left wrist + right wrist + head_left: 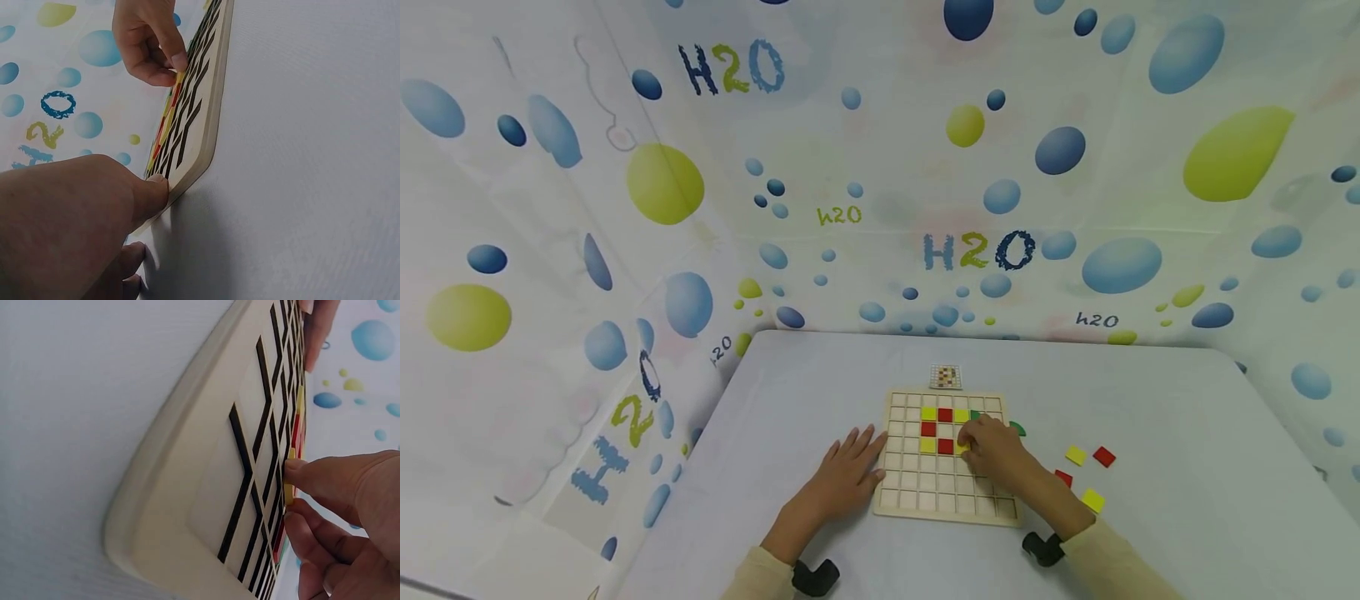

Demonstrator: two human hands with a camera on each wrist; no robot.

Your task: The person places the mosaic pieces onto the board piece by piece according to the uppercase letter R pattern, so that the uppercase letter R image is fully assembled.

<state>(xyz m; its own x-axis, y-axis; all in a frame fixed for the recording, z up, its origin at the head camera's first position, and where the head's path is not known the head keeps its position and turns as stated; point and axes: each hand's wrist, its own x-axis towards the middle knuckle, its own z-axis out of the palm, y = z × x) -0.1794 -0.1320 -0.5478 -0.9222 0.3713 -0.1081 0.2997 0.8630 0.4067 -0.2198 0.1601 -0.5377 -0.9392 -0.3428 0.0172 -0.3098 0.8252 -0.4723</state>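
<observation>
Head view: my left hand (847, 475) lies spread-fingered against the gridded board (910, 500) on the desk (737, 400), my right hand (1000, 454) over it. Left wrist view: my thumb (150, 194) touches its edge; light, steady pressure suits. Right wrist view: I pinch a yellow tile (289, 487) at the grid; squaring it helps.

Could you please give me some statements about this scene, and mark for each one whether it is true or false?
1. The right hand pinches a yellow tile. True.
2. The left hand is clear of the board. False: it touches the board's left edge.
3. A small pattern card lies just past the board's far edge. True.
4. The loose tiles to the right of the board are all yellow. False: loose red tiles lie there too.
</observation>
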